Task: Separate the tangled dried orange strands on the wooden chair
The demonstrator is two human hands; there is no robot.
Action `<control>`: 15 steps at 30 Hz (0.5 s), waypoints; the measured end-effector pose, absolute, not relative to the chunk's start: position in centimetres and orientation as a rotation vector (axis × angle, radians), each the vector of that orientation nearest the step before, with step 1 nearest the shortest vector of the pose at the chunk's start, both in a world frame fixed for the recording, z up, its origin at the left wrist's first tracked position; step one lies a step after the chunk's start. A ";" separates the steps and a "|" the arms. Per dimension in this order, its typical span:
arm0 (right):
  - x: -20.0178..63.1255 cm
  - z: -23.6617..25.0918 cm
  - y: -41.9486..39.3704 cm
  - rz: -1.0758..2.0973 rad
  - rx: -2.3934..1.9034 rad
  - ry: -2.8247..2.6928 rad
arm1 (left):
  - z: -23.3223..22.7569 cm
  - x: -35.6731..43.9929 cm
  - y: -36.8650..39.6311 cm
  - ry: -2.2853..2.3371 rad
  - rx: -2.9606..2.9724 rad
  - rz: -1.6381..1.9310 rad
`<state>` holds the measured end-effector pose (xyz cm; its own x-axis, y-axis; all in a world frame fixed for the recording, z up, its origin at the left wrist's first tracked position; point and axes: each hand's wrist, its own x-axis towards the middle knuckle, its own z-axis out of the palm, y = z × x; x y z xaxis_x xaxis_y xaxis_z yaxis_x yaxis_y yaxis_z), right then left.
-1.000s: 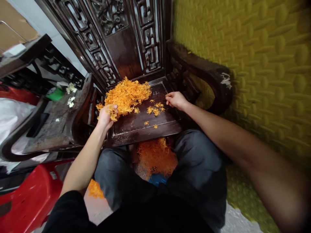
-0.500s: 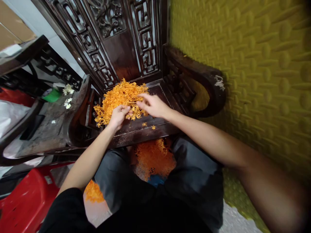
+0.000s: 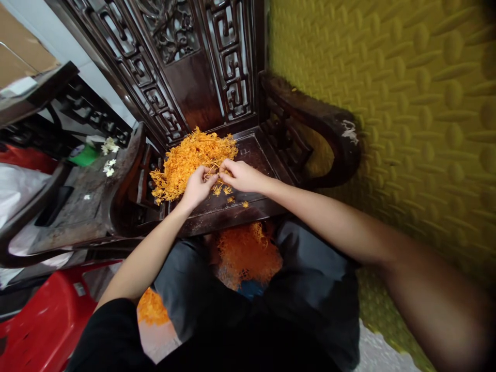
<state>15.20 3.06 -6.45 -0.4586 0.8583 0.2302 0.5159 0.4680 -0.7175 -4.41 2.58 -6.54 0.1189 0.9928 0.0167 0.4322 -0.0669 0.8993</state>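
Observation:
A heap of orange, branching plastic-looking flower pieces (image 3: 194,152) lies on the seat of a dark carved wooden chair (image 3: 256,150). In front of the heap, my left hand (image 3: 198,186) pinches a thin orange sprig (image 3: 212,173) between thumb and fingertips. Close beside it, my right hand (image 3: 241,174) has its thumb and fingers closed at the sprig's other side; its fingertips partly hide what they grip. Below the hands hang small orange tips (image 3: 222,190), and a few loose bits (image 3: 245,204) rest near the seat's front edge.
More orange pieces (image 3: 248,250) sit low between my knees, and another orange pile (image 3: 152,307) is at lower left. A red plastic stool (image 3: 50,315) stands left. White flowers (image 3: 109,166) and a green roll (image 3: 84,154) lie on the neighbouring wooden surface. A yellow-green textured mat (image 3: 387,103) stands right.
My right hand has closed from spread fingers into a pinch and come in beside the left. My left hand has shifted slightly right, toward it.

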 end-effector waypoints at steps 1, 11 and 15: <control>15.3 -6.4 3.0 0.761 -1.122 -2.173 | -6.5 -4.3 2.6 1.422 1.626 0.912; 16.3 -6.6 4.4 0.519 -1.169 -2.193 | -5.9 -4.4 1.8 1.487 1.767 0.905; 19.8 -7.6 6.3 0.469 -1.409 -1.917 | -5.6 -6.2 1.8 1.551 1.601 0.992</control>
